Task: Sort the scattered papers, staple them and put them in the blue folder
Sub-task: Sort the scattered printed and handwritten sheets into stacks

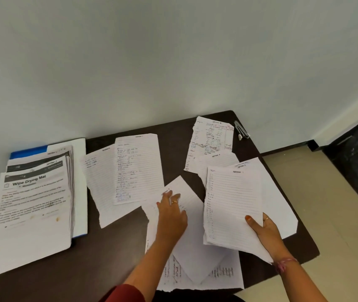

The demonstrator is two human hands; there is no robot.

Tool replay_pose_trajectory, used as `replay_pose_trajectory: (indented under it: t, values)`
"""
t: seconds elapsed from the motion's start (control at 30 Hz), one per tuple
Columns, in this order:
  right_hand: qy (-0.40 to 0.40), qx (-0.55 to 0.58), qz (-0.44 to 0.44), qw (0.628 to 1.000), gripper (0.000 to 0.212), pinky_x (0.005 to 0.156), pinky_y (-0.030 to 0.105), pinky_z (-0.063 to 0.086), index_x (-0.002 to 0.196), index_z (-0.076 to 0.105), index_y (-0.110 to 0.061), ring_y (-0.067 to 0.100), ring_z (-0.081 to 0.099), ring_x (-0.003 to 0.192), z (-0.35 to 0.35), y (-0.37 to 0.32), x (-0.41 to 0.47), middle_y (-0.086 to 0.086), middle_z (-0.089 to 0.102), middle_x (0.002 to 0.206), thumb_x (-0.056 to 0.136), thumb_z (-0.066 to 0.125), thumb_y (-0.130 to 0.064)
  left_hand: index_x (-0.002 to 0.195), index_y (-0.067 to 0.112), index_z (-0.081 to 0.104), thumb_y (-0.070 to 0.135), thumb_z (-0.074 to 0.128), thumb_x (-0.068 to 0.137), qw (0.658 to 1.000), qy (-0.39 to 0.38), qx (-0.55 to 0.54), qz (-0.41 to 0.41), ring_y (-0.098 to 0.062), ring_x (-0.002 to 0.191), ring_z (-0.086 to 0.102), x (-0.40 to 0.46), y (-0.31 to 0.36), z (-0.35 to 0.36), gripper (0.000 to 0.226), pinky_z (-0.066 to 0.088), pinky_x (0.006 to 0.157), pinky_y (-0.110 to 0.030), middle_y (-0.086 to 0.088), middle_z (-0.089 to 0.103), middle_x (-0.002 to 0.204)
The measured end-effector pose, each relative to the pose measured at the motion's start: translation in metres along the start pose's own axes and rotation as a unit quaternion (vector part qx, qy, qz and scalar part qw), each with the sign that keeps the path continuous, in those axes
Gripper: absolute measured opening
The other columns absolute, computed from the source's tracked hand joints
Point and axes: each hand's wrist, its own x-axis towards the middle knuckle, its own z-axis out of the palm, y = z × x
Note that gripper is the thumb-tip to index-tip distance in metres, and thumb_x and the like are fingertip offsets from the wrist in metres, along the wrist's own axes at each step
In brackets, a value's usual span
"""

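Observation:
Lined handwritten sheets lie scattered over a dark table [112,253]. My right hand [265,231] grips a small sheaf of lined papers [232,205] by its lower right corner, thumb on top. My left hand [171,211] rests flat, fingers spread, on a loose sheet [186,240] at the table's middle. Two written sheets [130,171] lie further back, another torn one [210,142] at the back right. The blue folder [27,151] lies at the left under a stack of printed pages [34,210]. A stapler [241,129] sits at the far right corner.
A pale wall rises right behind the table. Tiled floor and a dark skirting run along the right. More written sheets [223,273] overhang the table's near edge, and the printed stack juts over the left front edge.

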Motion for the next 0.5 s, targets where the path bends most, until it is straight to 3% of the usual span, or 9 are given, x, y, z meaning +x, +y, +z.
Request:
replay_pose_trajectory:
  t: [0.1,0.17,0.23,0.3,0.33,0.37,0.43,0.5]
  values:
    - [0.026,0.003,0.01,1.0,0.025,0.069,0.024,0.045,0.115,0.055,-0.015,0.014,0.059,0.091,-0.023,0.006,0.005,0.006,0.063,0.107,0.092,0.06,-0.021,0.151,0.009,0.01,0.051,0.04,0.094,0.991,-0.078,0.098,-0.036,-0.029,0.146,-0.015,-0.013,0.018,0.031,0.077,-0.022,0.108,-0.041,-0.011,-0.011,0.159]
    - [0.028,0.0,0.016,0.999,0.027,0.068,0.024,0.045,0.116,0.055,-0.014,0.015,0.059,0.091,-0.033,0.008,0.01,0.007,0.064,0.107,0.092,0.06,-0.021,0.151,0.01,-0.01,0.076,0.009,0.074,0.982,-0.126,0.129,-0.058,-0.027,0.136,-0.035,-0.019,0.022,0.049,0.103,-0.038,0.096,-0.04,-0.01,-0.031,0.152]
    - [0.022,-0.003,0.021,1.0,0.029,0.073,0.03,0.049,0.117,0.056,-0.013,0.019,0.06,0.094,-0.04,0.008,0.017,0.007,0.065,0.108,0.091,0.061,-0.023,0.148,0.006,-0.012,0.078,-0.001,0.061,0.978,-0.136,0.152,-0.052,-0.026,0.134,-0.04,-0.02,0.023,0.064,0.114,-0.039,0.092,-0.039,-0.014,-0.029,0.152]
    - [0.013,-0.007,0.025,1.0,0.028,0.082,0.039,0.051,0.116,0.057,-0.015,0.023,0.061,0.096,-0.045,0.006,0.024,0.007,0.065,0.108,0.091,0.061,-0.025,0.148,0.001,0.017,0.076,0.016,0.071,0.969,-0.155,0.188,-0.035,-0.025,0.142,-0.024,-0.016,0.025,0.072,0.107,-0.022,0.105,-0.042,-0.022,0.006,0.156]
    - [0.011,-0.009,0.024,1.0,0.027,0.082,0.039,0.051,0.115,0.056,-0.015,0.022,0.061,0.095,-0.045,0.004,0.027,0.007,0.065,0.108,0.091,0.061,-0.025,0.146,0.001,0.026,0.074,0.02,0.074,0.964,-0.17,0.205,-0.029,-0.024,0.142,-0.021,-0.014,0.025,0.073,0.103,-0.017,0.107,-0.043,-0.023,0.012,0.155]
    - [0.009,-0.011,0.022,1.0,0.026,0.08,0.035,0.051,0.115,0.056,-0.016,0.019,0.061,0.093,-0.047,0.002,0.03,0.005,0.065,0.107,0.091,0.061,-0.025,0.148,0.001,0.021,0.075,0.016,0.074,0.962,-0.179,0.204,-0.024,-0.021,0.14,-0.027,-0.008,0.027,0.074,0.104,-0.021,0.106,-0.043,-0.021,0.003,0.156]
    - [0.009,-0.011,0.013,1.0,0.025,0.072,0.024,0.046,0.115,0.056,-0.016,0.012,0.059,0.091,-0.047,-0.001,0.035,0.003,0.064,0.106,0.092,0.06,-0.024,0.151,0.008,-0.006,0.076,-0.001,0.065,0.961,-0.183,0.206,-0.015,-0.02,0.133,-0.043,-0.001,0.029,0.074,0.109,-0.034,0.1,-0.045,-0.012,-0.029,0.152]
    - [0.006,-0.011,0.013,1.0,0.025,0.07,0.021,0.044,0.116,0.054,-0.017,0.009,0.058,0.09,-0.047,-0.003,0.04,0.002,0.062,0.106,0.092,0.059,-0.024,0.15,0.013,-0.013,0.075,0.001,0.073,0.958,-0.189,0.216,0.002,-0.024,0.133,-0.04,0.011,0.032,0.07,0.1,-0.027,0.104,-0.05,-0.006,-0.036,0.149]
